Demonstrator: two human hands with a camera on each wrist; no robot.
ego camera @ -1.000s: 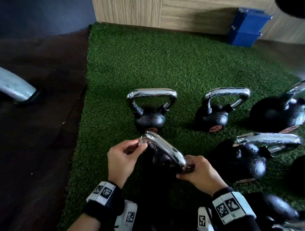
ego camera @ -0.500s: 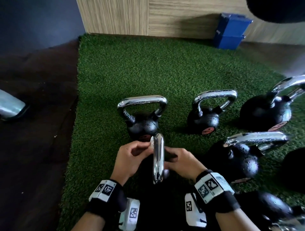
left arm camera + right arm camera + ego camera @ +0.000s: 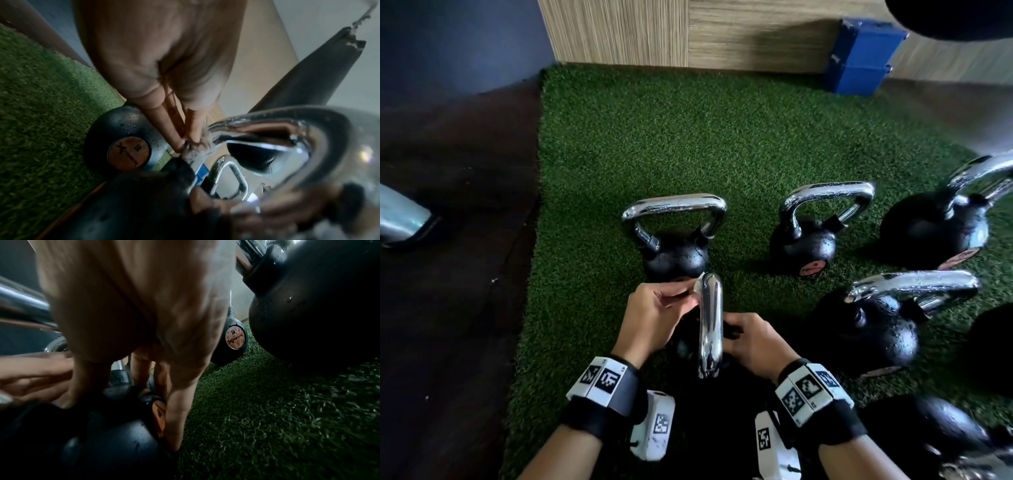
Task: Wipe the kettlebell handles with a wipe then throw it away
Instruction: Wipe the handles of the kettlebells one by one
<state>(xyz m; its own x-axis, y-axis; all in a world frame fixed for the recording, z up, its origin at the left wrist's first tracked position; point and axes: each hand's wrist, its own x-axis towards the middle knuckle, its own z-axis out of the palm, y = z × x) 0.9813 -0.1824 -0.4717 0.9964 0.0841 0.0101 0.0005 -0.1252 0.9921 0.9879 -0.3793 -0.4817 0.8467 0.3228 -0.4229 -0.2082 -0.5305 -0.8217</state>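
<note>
The nearest black kettlebell stands on the turf with its chrome handle (image 3: 710, 322) end-on to me. My left hand (image 3: 688, 294) pinches a crumpled grey wipe (image 3: 697, 291) against the far top bend of that handle. In the left wrist view the fingertips (image 3: 180, 144) squeeze the wipe (image 3: 199, 147) onto the chrome handle (image 3: 267, 128). My right hand (image 3: 732, 329) reaches under the handle from the right. In the right wrist view that hand (image 3: 144, 402) grips the wet black ball (image 3: 107, 434), thumb on one side and fingers on the other.
Several more kettlebells stand on the green turf (image 3: 654, 137): one straight ahead (image 3: 678, 253), one to its right (image 3: 804, 246), bigger ones at the right (image 3: 876, 329) (image 3: 935, 229). Dark floor (image 3: 448, 274) lies left. A blue box (image 3: 859, 65) sits by the wall.
The held kettlebell has turned, so its handle went from slanting across to pointing straight away from me. My right hand slid from the handle's right end down onto the ball. The left hand stayed at the far bend.
</note>
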